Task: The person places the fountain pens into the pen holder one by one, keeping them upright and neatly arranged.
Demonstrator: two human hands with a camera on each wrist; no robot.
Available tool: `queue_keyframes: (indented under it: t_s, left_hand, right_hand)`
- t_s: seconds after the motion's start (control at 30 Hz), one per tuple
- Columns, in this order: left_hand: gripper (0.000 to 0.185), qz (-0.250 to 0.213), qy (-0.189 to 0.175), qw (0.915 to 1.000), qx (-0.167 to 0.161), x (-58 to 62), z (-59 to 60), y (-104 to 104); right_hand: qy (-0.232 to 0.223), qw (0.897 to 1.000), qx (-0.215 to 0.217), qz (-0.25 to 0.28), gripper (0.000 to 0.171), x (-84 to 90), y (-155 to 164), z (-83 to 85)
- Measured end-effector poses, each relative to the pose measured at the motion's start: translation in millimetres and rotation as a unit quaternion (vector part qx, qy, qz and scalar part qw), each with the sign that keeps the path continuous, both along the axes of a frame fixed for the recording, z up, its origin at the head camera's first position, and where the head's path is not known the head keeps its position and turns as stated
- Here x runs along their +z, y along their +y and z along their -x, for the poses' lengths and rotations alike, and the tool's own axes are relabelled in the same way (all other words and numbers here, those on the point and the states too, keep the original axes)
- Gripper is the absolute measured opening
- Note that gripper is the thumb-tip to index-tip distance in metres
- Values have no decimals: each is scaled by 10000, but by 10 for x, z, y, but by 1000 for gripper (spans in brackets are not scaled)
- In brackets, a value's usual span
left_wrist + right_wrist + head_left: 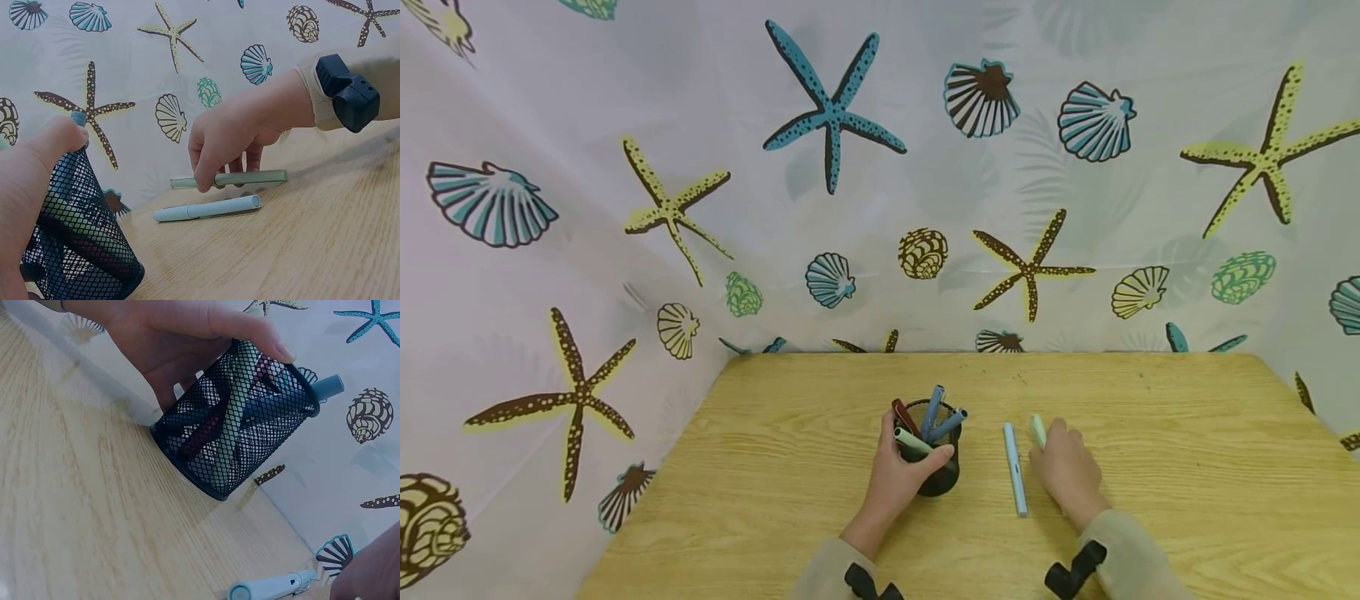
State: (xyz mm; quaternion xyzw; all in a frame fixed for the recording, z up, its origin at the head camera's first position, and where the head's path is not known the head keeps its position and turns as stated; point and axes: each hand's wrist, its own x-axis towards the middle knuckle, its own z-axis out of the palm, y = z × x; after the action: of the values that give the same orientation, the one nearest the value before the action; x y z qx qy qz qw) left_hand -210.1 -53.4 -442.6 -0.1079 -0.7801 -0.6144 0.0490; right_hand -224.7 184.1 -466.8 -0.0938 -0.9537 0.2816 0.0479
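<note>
Left hand [901,477]: I'm gripping the mesh pen cup [934,467].
Right hand [1066,471]: pinching the green pen [229,179], beside the pale blue pen [1015,468].
Next: I'd lift it toward my left.

Left hand [901,477] holding pen cup [934,454], right hand [1066,472] on green pen [1038,430]

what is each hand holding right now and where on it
The left hand grips the black mesh pen cup around its side wall. The right hand pinches the green pen near its middle, on the table.
</note>
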Motion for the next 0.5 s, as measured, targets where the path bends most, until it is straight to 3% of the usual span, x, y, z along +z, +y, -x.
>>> queue_keyframes:
  t_s: [0.5]
  left_hand:
    - [92,18,-104,9999,26,56,-33,10]
  right_hand:
    - [583,9981,-9,193,18,86,-19,-10]
